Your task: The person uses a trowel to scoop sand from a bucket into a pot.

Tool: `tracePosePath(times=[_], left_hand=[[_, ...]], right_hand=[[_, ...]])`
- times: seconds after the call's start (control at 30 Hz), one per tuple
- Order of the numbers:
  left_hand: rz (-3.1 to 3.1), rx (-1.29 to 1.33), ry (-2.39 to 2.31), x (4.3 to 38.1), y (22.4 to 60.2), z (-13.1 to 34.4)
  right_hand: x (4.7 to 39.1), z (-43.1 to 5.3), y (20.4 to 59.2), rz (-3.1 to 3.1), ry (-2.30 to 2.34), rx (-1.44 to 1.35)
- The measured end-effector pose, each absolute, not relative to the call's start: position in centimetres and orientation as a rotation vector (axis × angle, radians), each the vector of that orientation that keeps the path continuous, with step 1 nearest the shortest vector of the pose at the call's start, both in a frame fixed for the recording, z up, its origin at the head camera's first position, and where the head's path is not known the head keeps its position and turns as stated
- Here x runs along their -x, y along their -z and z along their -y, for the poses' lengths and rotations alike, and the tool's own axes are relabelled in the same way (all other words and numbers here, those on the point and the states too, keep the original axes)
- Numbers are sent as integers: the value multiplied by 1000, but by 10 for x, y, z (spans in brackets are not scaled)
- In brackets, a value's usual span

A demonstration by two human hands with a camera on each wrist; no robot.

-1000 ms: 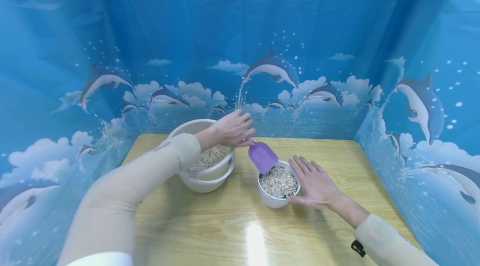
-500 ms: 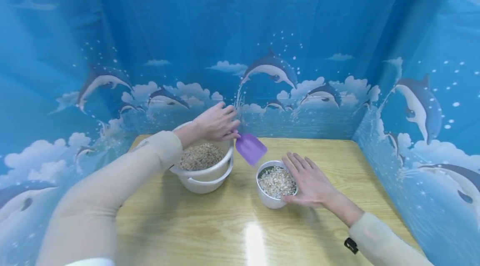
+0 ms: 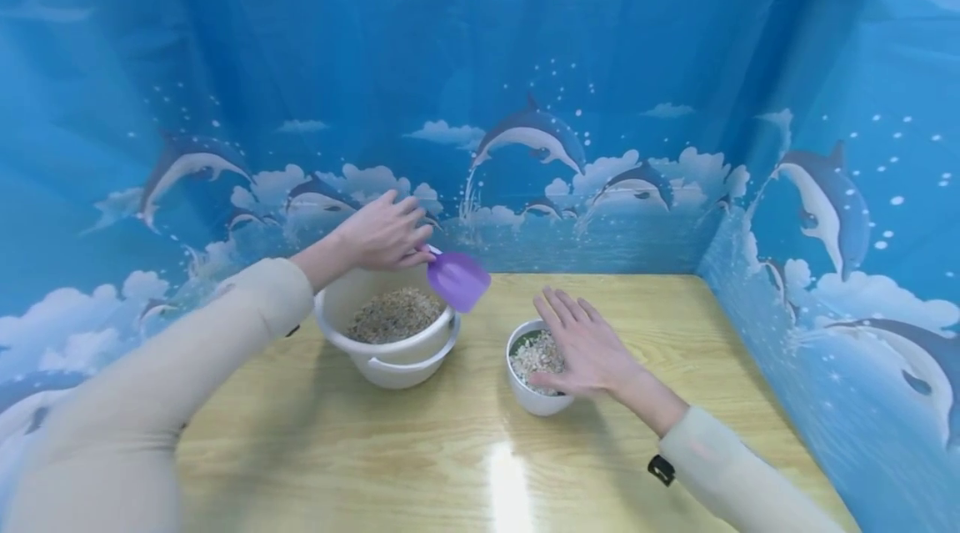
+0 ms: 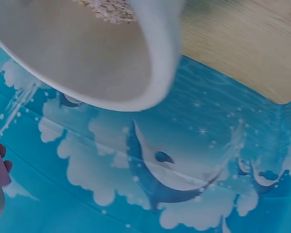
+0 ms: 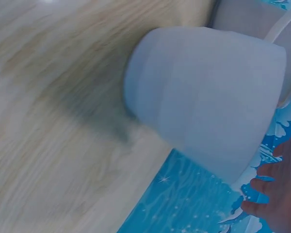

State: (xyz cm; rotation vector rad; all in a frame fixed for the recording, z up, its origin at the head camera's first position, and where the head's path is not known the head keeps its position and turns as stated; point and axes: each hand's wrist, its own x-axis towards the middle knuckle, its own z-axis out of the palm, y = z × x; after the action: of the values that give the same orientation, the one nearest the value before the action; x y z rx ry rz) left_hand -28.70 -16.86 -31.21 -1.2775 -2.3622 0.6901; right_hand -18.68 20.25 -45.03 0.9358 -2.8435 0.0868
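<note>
The left hand [image 3: 384, 234] clamps the purple scoop [image 3: 461, 281], now shifted from the pot [image 3: 538, 404] toward the bucket [image 3: 339, 324], and the right hand [image 3: 588, 349], fingers extended, overlaps the pot's rim.

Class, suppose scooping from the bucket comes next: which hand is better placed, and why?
Left, probably: the left hand holds the scoop near the bucket; the right hand is at the bowl.

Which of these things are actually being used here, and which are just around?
Apparently in use:
purple scoop, in the left hand
white bucket of granules
white pot, by the right hand

Just around:
dolphin-print curtain
wooden table underneath
black item by the right sleeve
</note>
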Motion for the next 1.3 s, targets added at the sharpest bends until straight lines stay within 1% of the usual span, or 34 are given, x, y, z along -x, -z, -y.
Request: tracePosePath(times=[0.47,0.8,1.03,1.3], left_hand=[[2516,1161,-591,279,313,216],[2539,1129,-654,277,318,244],[2537,1136,-675,280,323,252],[2500,1173,-762,285,329,252]], right_hand=[[199,-165,436,2811,-55,-960],[211,-135,424,2839,-67,-992],[219,-117,417,2829,-70,-1023],[227,-102,417,2824,-40,-1059]])
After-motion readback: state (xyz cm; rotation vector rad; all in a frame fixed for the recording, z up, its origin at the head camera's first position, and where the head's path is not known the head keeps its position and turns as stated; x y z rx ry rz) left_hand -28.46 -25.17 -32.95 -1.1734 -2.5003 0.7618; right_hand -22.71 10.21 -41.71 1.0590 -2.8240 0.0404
